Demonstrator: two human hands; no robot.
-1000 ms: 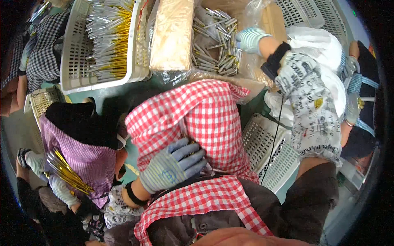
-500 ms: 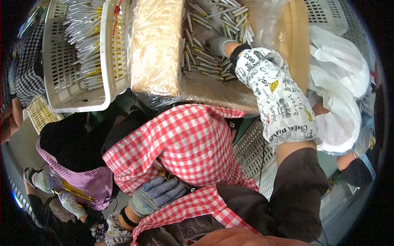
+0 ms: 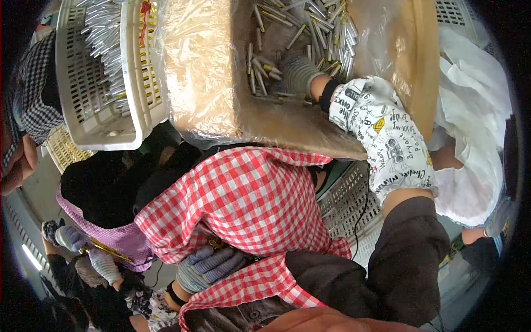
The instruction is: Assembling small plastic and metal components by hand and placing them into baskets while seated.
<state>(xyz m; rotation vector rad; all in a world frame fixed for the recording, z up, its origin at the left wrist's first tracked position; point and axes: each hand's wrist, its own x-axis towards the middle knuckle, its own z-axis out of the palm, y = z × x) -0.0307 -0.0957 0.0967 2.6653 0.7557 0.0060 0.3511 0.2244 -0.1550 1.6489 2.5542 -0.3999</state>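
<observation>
My left hand point(image 3: 213, 266), in a grey-blue striped knit glove, rests in my lap against the red and white checked apron point(image 3: 249, 193). Its fingers are curled, and small gold-coloured bits point(image 3: 217, 243) show just above them; what the hand grips is mostly hidden. My right hand point(image 3: 300, 73), also gloved, reaches down into a plastic-lined cardboard box point(image 3: 310, 130). Around it lie many slim silver tubes point(image 3: 332, 33) with yellow parts. The fingertips are dark and indistinct among the tubes, so their grip does not show.
Left of the box stands a white plastic basket point(image 3: 135, 105) heaped with similar tubes. Another slotted crate point(image 3: 348, 193) sits below the box. At the left, a co-worker's gloved hands point(image 3: 105, 264) hold thin gold rods point(image 3: 113, 250). White cloth point(image 3: 470, 138) on another person is at the right.
My right hand has shifted slightly down within the box, and the tubes near it lie differently. The view has moved a little. My left hand stays curled in the lap.
</observation>
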